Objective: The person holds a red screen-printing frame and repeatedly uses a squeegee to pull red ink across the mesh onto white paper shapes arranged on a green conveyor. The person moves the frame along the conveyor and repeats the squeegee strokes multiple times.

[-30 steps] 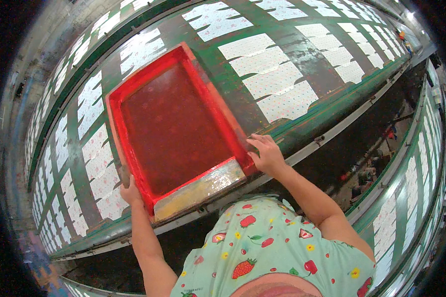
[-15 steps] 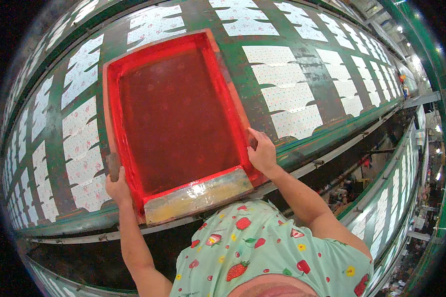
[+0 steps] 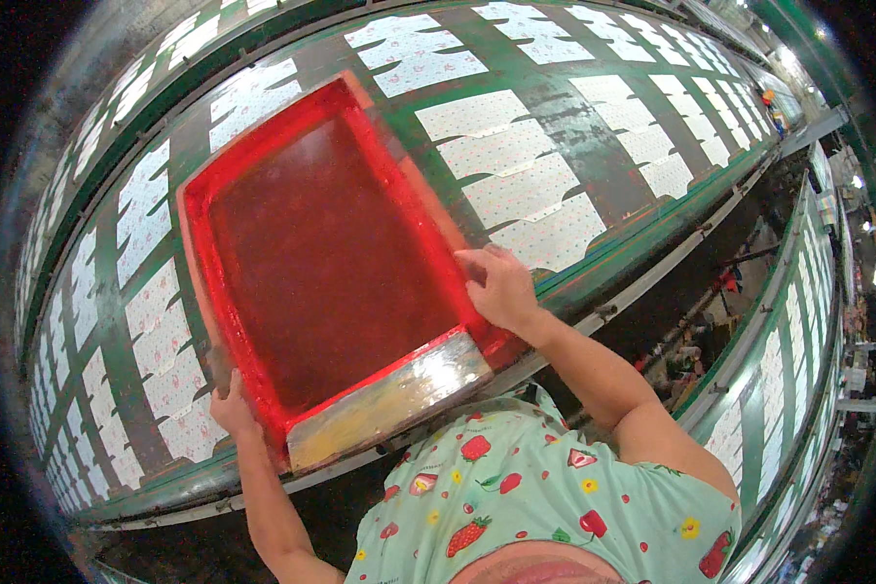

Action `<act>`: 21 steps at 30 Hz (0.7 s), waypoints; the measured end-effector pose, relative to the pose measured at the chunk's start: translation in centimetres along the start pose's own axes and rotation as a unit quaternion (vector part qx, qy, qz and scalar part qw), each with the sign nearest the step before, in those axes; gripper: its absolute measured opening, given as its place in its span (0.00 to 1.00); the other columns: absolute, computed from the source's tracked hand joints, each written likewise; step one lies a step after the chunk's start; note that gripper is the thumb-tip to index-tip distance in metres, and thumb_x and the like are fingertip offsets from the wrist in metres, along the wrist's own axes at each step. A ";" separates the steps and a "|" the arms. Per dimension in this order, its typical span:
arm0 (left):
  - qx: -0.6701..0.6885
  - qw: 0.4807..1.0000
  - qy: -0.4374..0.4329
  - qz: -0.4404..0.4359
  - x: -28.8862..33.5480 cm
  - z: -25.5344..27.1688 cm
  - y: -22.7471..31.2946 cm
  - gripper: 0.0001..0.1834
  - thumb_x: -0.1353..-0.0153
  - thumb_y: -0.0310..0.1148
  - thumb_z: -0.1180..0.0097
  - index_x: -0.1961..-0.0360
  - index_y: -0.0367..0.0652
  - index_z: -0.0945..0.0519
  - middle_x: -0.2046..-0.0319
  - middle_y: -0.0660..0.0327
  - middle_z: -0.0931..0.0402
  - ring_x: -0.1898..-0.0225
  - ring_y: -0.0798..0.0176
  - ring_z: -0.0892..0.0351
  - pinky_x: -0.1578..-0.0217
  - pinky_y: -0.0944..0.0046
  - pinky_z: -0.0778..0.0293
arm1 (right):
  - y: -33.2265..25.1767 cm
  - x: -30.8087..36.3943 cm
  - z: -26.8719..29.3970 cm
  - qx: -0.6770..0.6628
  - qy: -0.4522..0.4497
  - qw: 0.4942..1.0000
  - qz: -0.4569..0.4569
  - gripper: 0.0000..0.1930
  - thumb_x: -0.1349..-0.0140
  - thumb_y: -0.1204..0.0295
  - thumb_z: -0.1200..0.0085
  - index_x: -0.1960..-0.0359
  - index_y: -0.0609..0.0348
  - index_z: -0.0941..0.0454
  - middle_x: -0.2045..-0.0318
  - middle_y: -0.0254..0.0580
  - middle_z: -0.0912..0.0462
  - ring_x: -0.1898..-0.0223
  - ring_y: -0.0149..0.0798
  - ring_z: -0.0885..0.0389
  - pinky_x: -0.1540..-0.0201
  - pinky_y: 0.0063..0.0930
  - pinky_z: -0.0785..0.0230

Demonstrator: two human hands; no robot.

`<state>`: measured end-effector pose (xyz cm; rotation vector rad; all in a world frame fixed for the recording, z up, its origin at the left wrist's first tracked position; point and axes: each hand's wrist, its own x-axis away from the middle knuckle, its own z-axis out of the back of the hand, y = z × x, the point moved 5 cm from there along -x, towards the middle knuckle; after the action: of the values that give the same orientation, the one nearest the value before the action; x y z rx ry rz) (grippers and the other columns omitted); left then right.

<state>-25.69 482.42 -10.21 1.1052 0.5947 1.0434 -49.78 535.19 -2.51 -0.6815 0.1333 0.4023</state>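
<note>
To the left of the red frame [image 3: 399, 190], I saw pale printed sheets [image 3: 161, 336] laid in rows on a long green table [image 3: 579, 284], each one cut with dark notches. My view then took in the left hand [image 3: 234, 409], which had hold of the frame's left side close to its near corner; the thumb lay up along the rim, the hand was closed around the edge, and the fingers underneath were hidden from me. The frame itself sat slantwise over the table, its near end by the table's near edge; I couldn't tell whether it rested on the surface or was held just clear. Inside its bright walls I had a dark red panel [image 3: 331, 263], and across its near end a shiny silver and yellowish strip [image 3: 389, 394]. Below that strip was the wearer's mint shirt [image 3: 545, 487], printed with strawberries. The right hand [image 3: 501, 289] gripped the frame's right side, thumb and forefinger bent onto the rim with a narrow gap between them; the other fingers I could barely make out. Right of the frame, more dotted sheets [image 3: 516, 175] lay in columns, and farther right, past a metal rail [image 3: 652, 276], stood a second table [image 3: 733, 372].
</note>
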 end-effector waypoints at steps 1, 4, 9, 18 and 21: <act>-0.003 1.000 0.015 -0.017 0.7 -0.9 0.9 0.17 0.32 0.36 0.21 0.51 0.33 0.10 0.59 0.60 0.10 0.62 0.63 0.15 0.56 0.59 0.19 | 1.0 -0.6 0.8 -0.003 0.002 1.000 -0.002 0.23 0.42 0.76 0.36 0.42 0.50 0.11 0.54 0.49 0.11 0.51 0.58 0.12 0.47 0.50 0.17; 0.016 1.000 0.014 -0.016 3.7 -5.2 3.6 0.18 0.33 0.35 0.21 0.51 0.32 0.10 0.58 0.60 0.10 0.61 0.63 0.15 0.55 0.58 0.19 | 5.2 -1.8 3.7 -0.013 0.017 1.000 -0.012 0.25 0.42 0.78 0.37 0.41 0.50 0.11 0.56 0.49 0.11 0.54 0.57 0.12 0.47 0.49 0.17; -0.018 0.999 0.015 -0.038 10.2 -13.8 8.0 0.18 0.33 0.34 0.21 0.52 0.30 0.11 0.58 0.58 0.10 0.60 0.62 0.15 0.54 0.55 0.19 | 14.6 -3.5 8.1 -0.017 0.034 0.998 -0.058 0.27 0.43 0.79 0.39 0.40 0.50 0.12 0.52 0.47 0.10 0.49 0.56 0.11 0.44 0.48 0.17; 0.035 0.998 -0.004 -0.042 22.3 -29.1 9.3 0.14 0.33 0.28 0.22 0.51 0.33 0.11 0.56 0.59 0.09 0.59 0.62 0.13 0.53 0.56 0.18 | 32.2 -4.0 16.3 -0.021 0.056 0.986 -0.153 0.29 0.45 0.82 0.38 0.38 0.50 0.13 0.50 0.45 0.09 0.50 0.53 0.10 0.45 0.47 0.17; 0.004 0.999 0.005 -0.036 25.8 -32.1 9.5 0.12 0.32 0.29 0.22 0.54 0.34 0.11 0.59 0.60 0.09 0.59 0.62 0.14 0.53 0.57 0.19 | 36.7 -3.7 18.3 -0.023 0.035 0.980 -0.193 0.29 0.44 0.82 0.38 0.38 0.49 0.13 0.48 0.46 0.09 0.49 0.54 0.10 0.44 0.47 0.17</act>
<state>-44.74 520.19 -10.94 1.0788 0.6438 0.9847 -68.20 571.43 -8.98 -0.7496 0.0565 0.0085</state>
